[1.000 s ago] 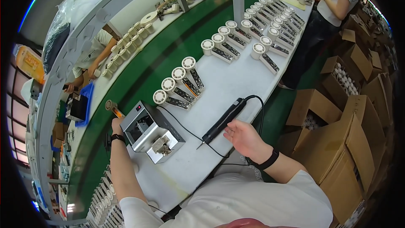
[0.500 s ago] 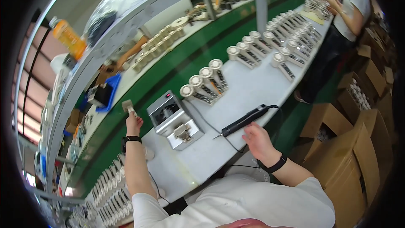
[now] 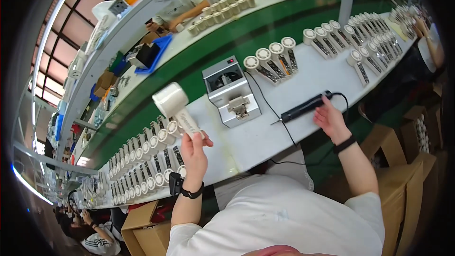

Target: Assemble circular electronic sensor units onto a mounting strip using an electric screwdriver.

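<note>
My left hand [image 3: 193, 154] is closed round the handle of a white hair dryer-shaped body [image 3: 171, 100], holding it raised with its wide round head away from me. Over the table's front edge, my right hand [image 3: 329, 119] has its fingers apart. Its fingertips reach the rear end of a black electric screwdriver [image 3: 305, 107], which points left and trails a cable. Between the hands and farther back stands a silver screw feeder [image 3: 232, 92]. Beyond my left hand, rows of similar white bodies [image 3: 147, 144] lie with handles open and dark parts inside.
More white bodies [image 3: 270, 61] are lined up along the far right of the white table [image 3: 279, 135]. A green belt [image 3: 189, 83] runs behind it, under a grey shelf frame. Cardboard boxes [image 3: 398, 185] crowd the right side. Other people work at the far right, across the belt and lower left.
The white body in my left hand has come nearer and turned its head upward. My right hand has shifted to the screwdriver's rear end. The whole view has swung left.
</note>
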A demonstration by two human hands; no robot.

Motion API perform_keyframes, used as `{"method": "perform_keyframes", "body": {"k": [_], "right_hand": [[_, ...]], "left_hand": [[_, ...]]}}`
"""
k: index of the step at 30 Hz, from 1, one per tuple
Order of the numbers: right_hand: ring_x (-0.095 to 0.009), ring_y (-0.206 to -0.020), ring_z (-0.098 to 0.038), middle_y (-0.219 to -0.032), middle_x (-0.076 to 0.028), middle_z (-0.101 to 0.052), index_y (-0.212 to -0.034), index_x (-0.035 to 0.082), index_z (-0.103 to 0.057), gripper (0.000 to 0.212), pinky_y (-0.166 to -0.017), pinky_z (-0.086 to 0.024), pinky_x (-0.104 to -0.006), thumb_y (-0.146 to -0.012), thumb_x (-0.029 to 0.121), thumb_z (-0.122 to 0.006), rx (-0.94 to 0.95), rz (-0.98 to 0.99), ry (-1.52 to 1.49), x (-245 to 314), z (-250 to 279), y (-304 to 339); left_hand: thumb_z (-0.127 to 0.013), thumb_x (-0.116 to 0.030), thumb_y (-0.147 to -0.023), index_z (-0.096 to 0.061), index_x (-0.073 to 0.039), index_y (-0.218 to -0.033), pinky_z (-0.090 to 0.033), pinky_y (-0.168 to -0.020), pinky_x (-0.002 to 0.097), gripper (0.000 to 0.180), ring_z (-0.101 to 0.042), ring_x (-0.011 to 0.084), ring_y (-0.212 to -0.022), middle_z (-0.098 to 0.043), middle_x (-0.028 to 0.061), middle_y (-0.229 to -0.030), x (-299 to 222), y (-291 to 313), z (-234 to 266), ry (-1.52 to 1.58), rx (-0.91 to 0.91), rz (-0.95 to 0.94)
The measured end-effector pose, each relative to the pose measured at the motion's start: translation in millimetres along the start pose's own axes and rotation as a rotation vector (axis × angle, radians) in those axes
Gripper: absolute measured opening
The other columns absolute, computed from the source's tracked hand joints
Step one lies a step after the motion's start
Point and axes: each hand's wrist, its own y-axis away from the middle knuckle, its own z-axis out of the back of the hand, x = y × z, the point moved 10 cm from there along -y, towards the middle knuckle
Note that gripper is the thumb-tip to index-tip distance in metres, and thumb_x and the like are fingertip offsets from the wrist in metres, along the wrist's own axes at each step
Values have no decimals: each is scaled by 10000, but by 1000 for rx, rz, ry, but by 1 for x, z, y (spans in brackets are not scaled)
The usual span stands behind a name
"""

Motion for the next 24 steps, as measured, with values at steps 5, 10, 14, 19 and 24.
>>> {"method": "perform_keyframes", "body": {"k": [5,10,14,19,24], "right_hand": [[-225,-700,-619,-792,-86,-592,-904,6,-544,285,-680,-553,-363,-817,240,-680,65,0,174,2,-60,-32],[-228,-768,-631,-820,-99,-612,-947,-5,-560,257,-707,-550,-359,-848,221,-633,136,56,246,-6,-60,-31],[-174,-782,-625,-823,-76,-621,-947,-5,-573,245,-716,-510,-277,-890,233,-571,191,245,168,-6,-82,56],[-140,-759,-611,-838,-55,-621,-947,6,-575,256,-683,-487,-265,-899,256,-551,209,585,453,20,-97,84],[-133,-745,-595,-858,-40,-614,-927,10,-572,230,-634,-480,-273,-895,237,-561,224,373,77,53,-69,44]], "left_hand": [[-470,-213,-962,-503,-10,-947,-476,-576,259,206,-553,120,-622,-561,43,-782,23,23,-63,-73,226,29],[-507,-216,-943,-514,-24,-919,-475,-579,280,193,-565,168,-581,-587,61,-734,37,23,-129,-318,378,28],[-591,-205,-876,-517,-25,-917,-483,-552,347,199,-626,269,-634,-620,152,-727,29,16,-203,-676,478,-100],[-620,-192,-826,-539,-40,-962,-486,-562,387,220,-615,321,-714,-621,147,-813,-4,12,-277,-615,536,-484],[-642,-204,-807,-531,-52,-1091,-499,-622,387,341,-609,315,-787,-599,124,-931,-8,9,-326,-711,652,-625]]}}
